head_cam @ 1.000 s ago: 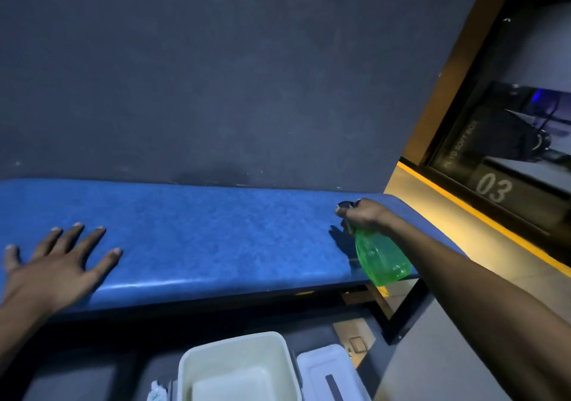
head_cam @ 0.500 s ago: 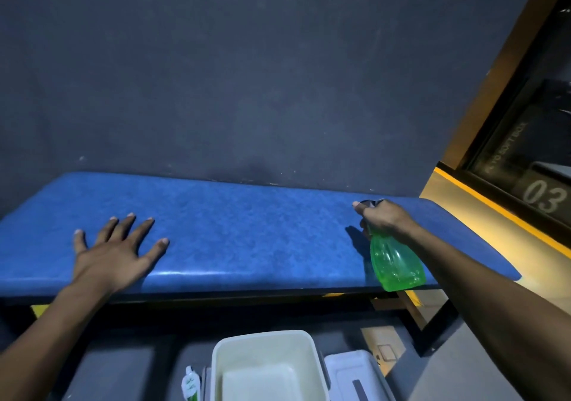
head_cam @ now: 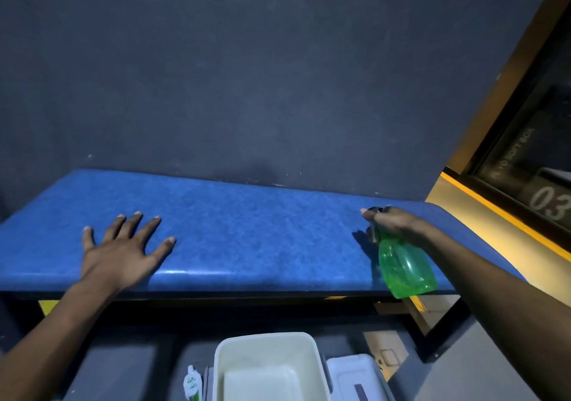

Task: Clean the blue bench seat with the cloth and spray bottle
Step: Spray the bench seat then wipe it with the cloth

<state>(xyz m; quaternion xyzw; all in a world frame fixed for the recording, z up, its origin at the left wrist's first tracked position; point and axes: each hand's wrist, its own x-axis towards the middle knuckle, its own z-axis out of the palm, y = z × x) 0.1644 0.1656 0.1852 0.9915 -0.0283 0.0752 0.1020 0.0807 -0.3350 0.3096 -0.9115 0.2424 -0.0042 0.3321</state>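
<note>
The blue bench seat (head_cam: 247,230) runs across the middle of the view against a dark wall. My left hand (head_cam: 123,252) lies flat on its left part, fingers spread. My right hand (head_cam: 392,223) grips the head of a green translucent spray bottle (head_cam: 404,268) over the seat's right part, nozzle pointing left, bottle body tilted down toward the front edge. No cloth is in sight.
A white plastic bin (head_cam: 268,366) stands on the floor in front of the bench, with a white lidded box (head_cam: 358,379) to its right and a small white-green bottle (head_cam: 193,383) to its left. A dark glass panel marked 03 (head_cam: 547,206) is at the right.
The view has shifted left, so more of the bench's left end shows. Both hands keep their places on the seat: the left stays flat, the right still holds the bottle.
</note>
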